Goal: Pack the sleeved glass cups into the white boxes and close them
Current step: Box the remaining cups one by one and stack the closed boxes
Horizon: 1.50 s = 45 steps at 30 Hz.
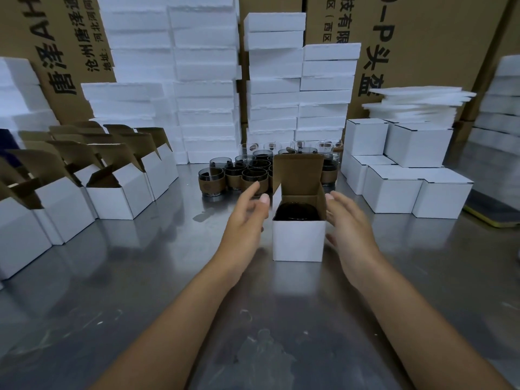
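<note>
One sleeved glass cup (296,211) is seated in the open white box (298,239) on the desk (168,277), between left hand (247,218) and right hand (349,229), fingers (251,191) spread, empty. Glass is judged fragile, card light; the upright lid (297,171) is best folded gently.

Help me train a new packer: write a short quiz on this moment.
1. True or false: the box between the left hand and right hand already holds a cup.
2. Its lid is: A) shut, B) standing open, C) torn off.
3. Fill in: the closed boxes are stacked on the person's ____ side.
Key: 1 true; 2 B; 3 right.
</note>
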Available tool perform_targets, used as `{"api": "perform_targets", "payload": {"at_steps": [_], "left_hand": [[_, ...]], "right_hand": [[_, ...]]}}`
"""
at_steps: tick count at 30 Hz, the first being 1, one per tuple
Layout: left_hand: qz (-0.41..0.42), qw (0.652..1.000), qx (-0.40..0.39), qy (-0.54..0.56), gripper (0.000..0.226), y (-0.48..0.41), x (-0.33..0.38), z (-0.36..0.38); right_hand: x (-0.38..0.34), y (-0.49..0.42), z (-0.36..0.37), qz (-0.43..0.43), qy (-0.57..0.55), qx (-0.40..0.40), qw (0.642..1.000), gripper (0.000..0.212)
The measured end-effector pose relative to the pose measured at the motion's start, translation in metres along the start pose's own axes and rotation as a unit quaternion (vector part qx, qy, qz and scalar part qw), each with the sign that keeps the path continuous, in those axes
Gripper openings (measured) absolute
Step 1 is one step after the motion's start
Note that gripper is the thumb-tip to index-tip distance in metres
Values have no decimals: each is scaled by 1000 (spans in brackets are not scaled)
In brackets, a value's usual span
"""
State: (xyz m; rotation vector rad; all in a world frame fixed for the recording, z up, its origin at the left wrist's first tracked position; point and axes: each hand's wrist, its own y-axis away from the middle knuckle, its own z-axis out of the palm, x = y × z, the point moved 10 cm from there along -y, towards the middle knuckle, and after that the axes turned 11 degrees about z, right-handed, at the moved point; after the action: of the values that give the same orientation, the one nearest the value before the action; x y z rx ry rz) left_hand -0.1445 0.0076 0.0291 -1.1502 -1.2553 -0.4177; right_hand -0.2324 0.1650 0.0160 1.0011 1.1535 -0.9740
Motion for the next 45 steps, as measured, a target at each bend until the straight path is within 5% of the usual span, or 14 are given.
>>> {"api": "perform_targets", "payload": {"at_steps": [8, 20, 31, 45], "left_hand": [[-68, 993, -35, 92, 50, 0, -18, 12], [-54, 995, -29, 82, 36, 1, -13, 6], [17, 998, -48, 22, 37, 3, 2, 6], [11, 995, -24, 96, 38, 2, 2, 4]], "right_hand": [[-1, 3, 10, -12, 12, -31, 999, 24], [-1, 6, 17, -22, 19, -53, 998, 40], [2, 7, 25, -8, 31, -81, 996, 26], [-5, 8, 26, -53, 53, -93, 993, 43]]}}
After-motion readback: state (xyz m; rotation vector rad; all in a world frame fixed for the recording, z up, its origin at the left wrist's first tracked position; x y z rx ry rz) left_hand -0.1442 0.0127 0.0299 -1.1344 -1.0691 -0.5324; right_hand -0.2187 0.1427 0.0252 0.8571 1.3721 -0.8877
